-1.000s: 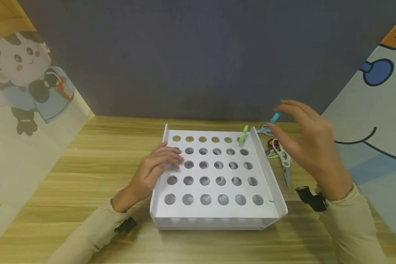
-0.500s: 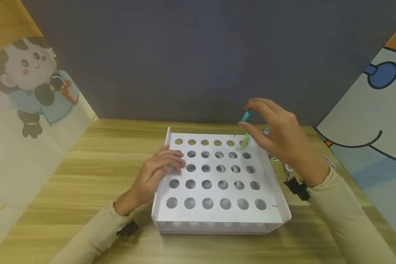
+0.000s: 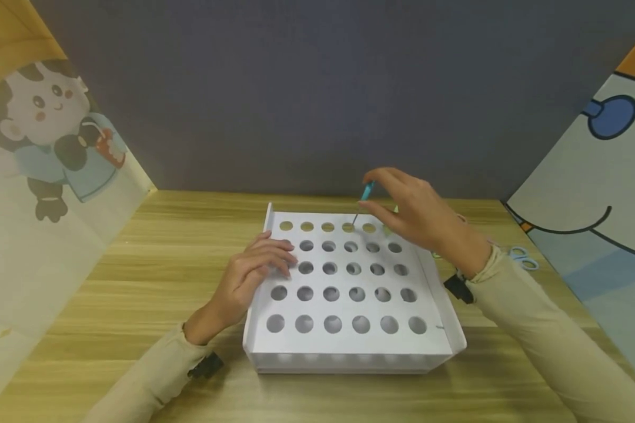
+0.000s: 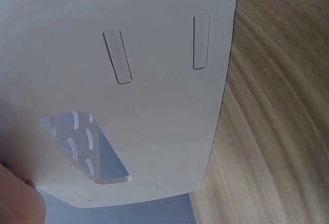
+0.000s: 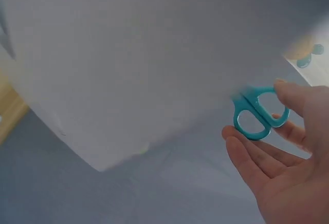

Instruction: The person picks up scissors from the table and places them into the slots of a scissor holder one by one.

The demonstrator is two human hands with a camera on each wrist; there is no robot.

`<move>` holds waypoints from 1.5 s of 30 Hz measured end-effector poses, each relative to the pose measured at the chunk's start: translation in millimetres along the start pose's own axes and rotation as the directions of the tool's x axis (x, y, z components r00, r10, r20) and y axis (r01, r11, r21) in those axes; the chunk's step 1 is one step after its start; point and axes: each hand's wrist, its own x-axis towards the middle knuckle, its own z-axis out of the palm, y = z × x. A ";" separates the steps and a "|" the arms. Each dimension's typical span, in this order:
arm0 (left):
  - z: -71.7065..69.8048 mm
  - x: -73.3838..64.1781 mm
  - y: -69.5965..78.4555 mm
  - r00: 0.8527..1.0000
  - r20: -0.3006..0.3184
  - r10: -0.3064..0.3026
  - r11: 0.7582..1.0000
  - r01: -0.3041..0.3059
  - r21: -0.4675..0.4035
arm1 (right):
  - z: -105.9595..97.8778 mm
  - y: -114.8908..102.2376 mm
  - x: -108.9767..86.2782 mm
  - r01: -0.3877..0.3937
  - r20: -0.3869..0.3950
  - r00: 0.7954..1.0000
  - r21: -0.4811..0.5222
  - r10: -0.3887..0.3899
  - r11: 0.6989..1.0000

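A white rack [image 3: 344, 345] with rows of round holes stands on the wooden table. My right hand [image 3: 418, 208] pinches small teal-handled scissors [image 3: 367, 190] by the finger loops, which show clearly in the right wrist view. Their blades point down at a middle hole of the back row. Across the rack's left edge lies my left hand [image 3: 246, 270], its relaxed fingers resting on the top panel; part of it enters the left wrist view beside the rack's side wall [image 4: 159, 116]. Light green scissors in the back right corner hole are mostly hidden behind my right hand.
Right of the rack, light blue scissors [image 3: 524, 258] lie on the table [image 3: 180, 235], partly covered by the right sleeve. More scissors there are hidden under the forearm. A dark panel [image 3: 296, 117] rises behind, and printed walls flank both sides.
My right hand has carried the teal scissors leftward from beyond the rack's right side to over its back row, and their blades have come down to a hole. The left hand stays put.
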 end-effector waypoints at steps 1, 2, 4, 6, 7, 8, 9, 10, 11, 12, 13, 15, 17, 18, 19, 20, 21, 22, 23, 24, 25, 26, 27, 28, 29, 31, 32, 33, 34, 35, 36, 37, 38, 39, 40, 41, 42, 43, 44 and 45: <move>0.1 -0.1 0.0 1.000 0.000 -0.001 1.000 0.001 0.000 | 2.4 2.0 -0.8 -0.009 0.007 1.000 0.010 0.009 1.000; 0.1 -0.2 -0.1 1.000 0.000 -0.002 1.000 0.002 0.000 | 4.7 3.6 -1.5 -0.017 0.016 1.000 0.018 0.016 1.000; 0.1 -0.4 -0.4 1.000 0.000 -0.002 1.000 0.002 -0.002 | 9.8 6.4 -3.0 -0.023 0.041 0.999 0.026 0.022 0.999; 0.1 -0.6 -0.7 1.000 -0.001 -0.003 1.000 0.003 -0.003 | 14.5 8.3 -3.9 -0.027 0.075 0.997 0.029 0.025 0.999; 0.1 -0.6 -0.7 1.000 -0.002 -0.002 1.000 0.002 -0.005 | 16.5 8.7 -4.0 -0.029 0.092 0.995 0.025 0.027 0.999; 0.1 -0.5 -0.6 1.000 -0.004 -0.001 1.000 0.001 -0.007 | 18.7 9.4 -4.3 -0.034 0.108 0.994 0.024 0.032 0.999; 0.1 -0.5 -0.5 1.000 -0.007 -0.001 1.000 0.000 -0.008 | 20.9 10.0 -4.8 -0.040 0.126 0.991 0.022 0.037 0.999; 0.3 -0.6 -0.3 1.000 -0.009 0.000 1.000 0.000 -0.010 | 22.9 10.8 -5.4 -0.048 0.146 0.988 0.021 0.045 0.999; 0.4 -0.8 -0.2 1.000 -0.011 0.002 1.000 -0.002 -0.011 | 24.6 11.4 -6.0 -0.062 0.163 0.985 0.018 0.058 0.998; 0.6 -0.8 0.1 1.000 -0.013 0.004 1.000 -0.004 -0.012 | 26.0 12.1 -6.6 -0.072 0.177 0.982 0.015 0.068 0.997; 0.8 -0.9 0.3 1.000 -0.016 0.006 1.000 -0.007 -0.014 | 27.1 12.4 -7.1 -0.083 0.193 0.978 0.013 0.079 0.996; 1.1 -1.0 0.3 1.000 -0.018 0.009 1.000 -0.009 -0.017 | 28.3 12.8 -8.1 -0.101 0.223 0.970 0.011 0.096 0.995; 1.2 -1.0 0.4 1.000 -0.019 0.008 1.000 -0.008 -0.018 | 28.3 12.9 -8.6 -0.110 0.242 0.965 0.015 0.104 0.994; 1.2 -0.9 0.4 1.000 -0.019 0.008 1.000 -0.008 -0.017 | 28.5 13.2 -8.8 -0.111 0.249 0.963 0.018 0.103 0.994; 1.1 -1.0 0.3 1.000 -0.019 0.007 1.000 -0.007 -0.016 | 28.7 13.3 -8.8 -0.113 0.255 0.961 0.022 0.104 0.993; 0.9 -1.0 0.2 1.000 -0.018 0.005 1.000 -0.006 -0.016 | 28.8 13.4 -8.8 -0.112 0.259 0.961 0.025 0.102 0.993; 0.8 -1.2 0.1 1.000 -0.019 0.005 1.000 -0.006 -0.014 | 29.1 13.5 -8.8 -0.111 0.261 0.960 0.028 0.100 0.993; 0.6 -1.2 -0.1 1.000 -0.020 0.006 1.000 -0.007 -0.013 | 29.6 13.8 -8.5 -0.109 0.259 0.961 0.033 0.097 0.994; 0.4 -1.1 -0.4 1.000 -0.021 0.008 1.000 -0.008 -0.013 | 30.4 14.5 -8.2 -0.105 0.256 0.962 0.037 0.092 0.994; 0.3 -1.1 -0.7 1.000 -0.023 0.009 1.000 -0.010 -0.013 | 31.4 15.2 -8.1 -0.103 0.252 0.964 0.041 0.089 0.994; 0.3 -1.2 -0.9 1.000 -0.024 0.010 1.000 -0.011 -0.014 | 32.4 15.7 -7.9 -0.099 0.247 0.965 0.047 0.084 0.994; 0.3 -1.2 -1.2 1.000 -0.026 0.011 1.000 -0.012 -0.014 | 33.4 16.3 -7.8 -0.094 0.242 0.967 0.051 0.079 0.994; 0.3 -1.3 -1.4 1.000 -0.028 0.012 1.000 -0.013 -0.014 | 34.7 17.1 -7.7 -0.087 0.235 0.969 0.056 0.071 0.995; 0.4 -1.2 -1.5 1.000 -0.028 0.013 1.000 -0.014 -0.015 | 36.0 17.7 -7.6 -0.079 0.228 0.972 0.061 0.063 0.995; 0.5 -1.2 -1.6 0.999 -0.029 0.014 1.000 -0.015 -0.014 | 37.0 18.1 -7.6 -0.073 0.223 0.973 0.065 0.057 0.995; 0.8 -1.4 -1.6 0.999 -0.030 0.015 1.000 -0.015 -0.014 | 39.0 18.9 -8.0 -0.061 0.220 0.975 0.069 0.045 0.996; 1.0 -1.3 -1.7 0.999 -0.030 0.016 1.000 -0.016 -0.013 | 39.8 19.3 -8.2 -0.057 0.218 0.975 0.069 0.041 0.996; 1.1 -1.2 -1.9 0.999 -0.030 0.018 1.000 -0.018 -0.014 | 40.4 19.8 -8.3 -0.054 0.216 0.976 0.070 0.038 0.996; 1.2 -0.9 -1.9 0.999 -0.030 0.019 1.000 -0.020 -0.014 | 40.9 20.2 -8.8 -0.055 0.217 0.976 0.070 0.038 0.996; 1.4 -0.7 -2.1 0.999 -0.031 0.020 1.000 -0.021 -0.014 | 41.2 20.7 -9.1 -0.056 0.218 0.975 0.068 0.040 0.996; 1.4 -0.5 -2.2 0.999 -0.031 0.021 1.000 -0.021 -0.015 | 41.7 21.4 -9.4 -0.055 0.219 0.975 0.068 0.039 0.996; 1.5 -0.4 -2.3 0.999 -0.032 0.021 1.000 -0.022 -0.015 | 41.9 21.8 -9.6 -0.053 0.218 0.975 0.070 0.037 0.996; 1.6 -0.1 -2.5 0.999 -0.032 0.022 1.000 -0.022 -0.016 | 42.0 22.0 -9.9 -0.054 0.216 0.976 0.069 0.038 0.996; 1.7 0.1 -2.6 0.999 -0.032 0.022 1.000 -0.022 -0.017 | 42.0 22.1 -9.9 -0.053 0.215 0.976 0.069 0.037 0.996; 1.8 0.1 -2.6 0.999 -0.032 0.021 1.000 -0.022 -0.017 | 42.1 22.2 -10.0 -0.051 0.214 0.976 0.066 0.036 0.997; 1.9 0.1 -2.8 0.999 -0.032 0.020 1.000 -0.021 -0.017 | 42.1 22.4 -9.9 -0.049 0.213 0.976 0.067 0.034 0.997; 1.9 0.1 -2.9 0.999 -0.032 0.018 1.000 -0.019 -0.017 | 42.2 22.8 -9.9 -0.047 0.214 0.976 0.071 0.031 0.996; 2.0 0.2 -3.0 0.999 -0.032 0.017 1.000 -0.018 -0.017 | 42.0 22.8 -9.6 -0.046 0.215 0.976 0.073 0.029 0.996; 2.0 0.3 -3.2 0.999 -0.032 0.017 1.000 -0.018 -0.017 | 41.9 22.9 -9.3 -0.045 0.218 0.976 0.078 0.027 0.996; 2.0 0.3 -3.3 0.999 -0.032 0.017 1.000 -0.017 -0.018 | 41.8 23.1 -9.0 -0.042 0.221 0.975 0.083 0.022 0.996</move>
